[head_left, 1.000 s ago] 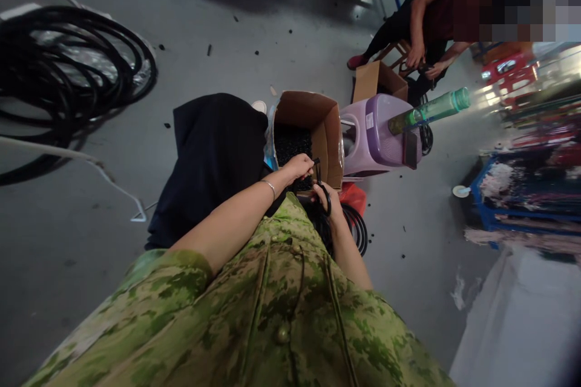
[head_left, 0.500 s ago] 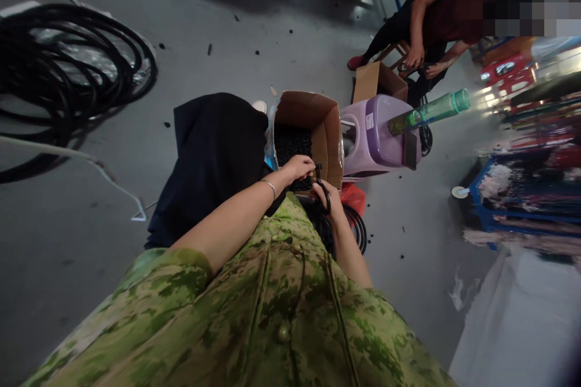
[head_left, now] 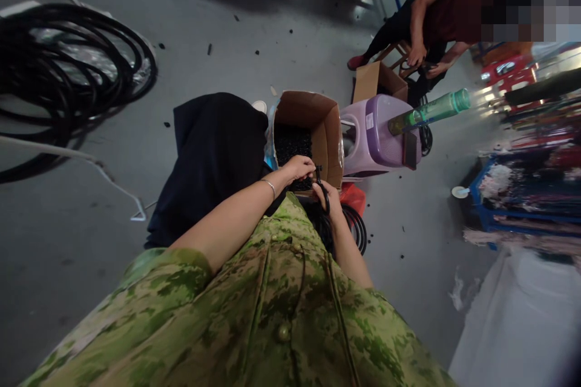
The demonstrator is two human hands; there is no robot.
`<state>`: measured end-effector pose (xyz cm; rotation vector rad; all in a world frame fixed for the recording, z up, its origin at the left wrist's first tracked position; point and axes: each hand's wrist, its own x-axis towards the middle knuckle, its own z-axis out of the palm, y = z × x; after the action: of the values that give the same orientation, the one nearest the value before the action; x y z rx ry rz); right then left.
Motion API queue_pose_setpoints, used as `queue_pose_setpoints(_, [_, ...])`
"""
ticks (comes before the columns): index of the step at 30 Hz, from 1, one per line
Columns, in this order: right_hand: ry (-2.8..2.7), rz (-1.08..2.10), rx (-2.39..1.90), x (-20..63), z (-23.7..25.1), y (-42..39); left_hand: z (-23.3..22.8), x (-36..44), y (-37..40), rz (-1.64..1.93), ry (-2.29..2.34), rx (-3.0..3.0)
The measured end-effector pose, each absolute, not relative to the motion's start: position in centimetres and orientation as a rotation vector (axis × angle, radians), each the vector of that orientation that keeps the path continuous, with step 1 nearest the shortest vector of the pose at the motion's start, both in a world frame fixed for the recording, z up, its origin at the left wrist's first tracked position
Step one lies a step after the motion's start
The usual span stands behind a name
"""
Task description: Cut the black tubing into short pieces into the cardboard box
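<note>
My left hand (head_left: 299,167) is closed in a pinch over the near edge of the cardboard box (head_left: 327,136). Whatever its fingertips grip is too small to make out. Beside it my right hand (head_left: 330,201) is wrapped round black-handled scissors (head_left: 325,195), their front end pointing at the left fingertips. A small dark bit shows where the two meet. Inside the box lies a heap of small black pieces (head_left: 293,142). Black tubing (head_left: 356,227) hangs in loops below and beside my right hand.
Right of the box stands a purple and white plastic stool (head_left: 379,133) bearing a green bottle (head_left: 436,110) and a dark phone (head_left: 410,151). A seated co-worker (head_left: 420,30) handles something black over another box (head_left: 368,81). Large black tubing coils (head_left: 86,66) lie left.
My hands keep almost the same place above the box, with only a tiny shift at the scissors. The co-worker's hands have moved slightly.
</note>
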<state>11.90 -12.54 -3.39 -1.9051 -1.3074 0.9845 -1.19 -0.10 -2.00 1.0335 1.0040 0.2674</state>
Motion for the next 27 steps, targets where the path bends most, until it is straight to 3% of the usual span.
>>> queue_pose_setpoints(16, [-1.273, 0.779, -2.089, 10.9, -5.9, -13.7, -2.1, -0.9, 0.0, 0.254, 1.056, 0.919])
queue_pose_setpoints(27, [-1.305, 0.689, -2.199, 10.8, -5.0, -12.8, -2.1, -1.0, -0.1, 0.264, 1.113, 0.806])
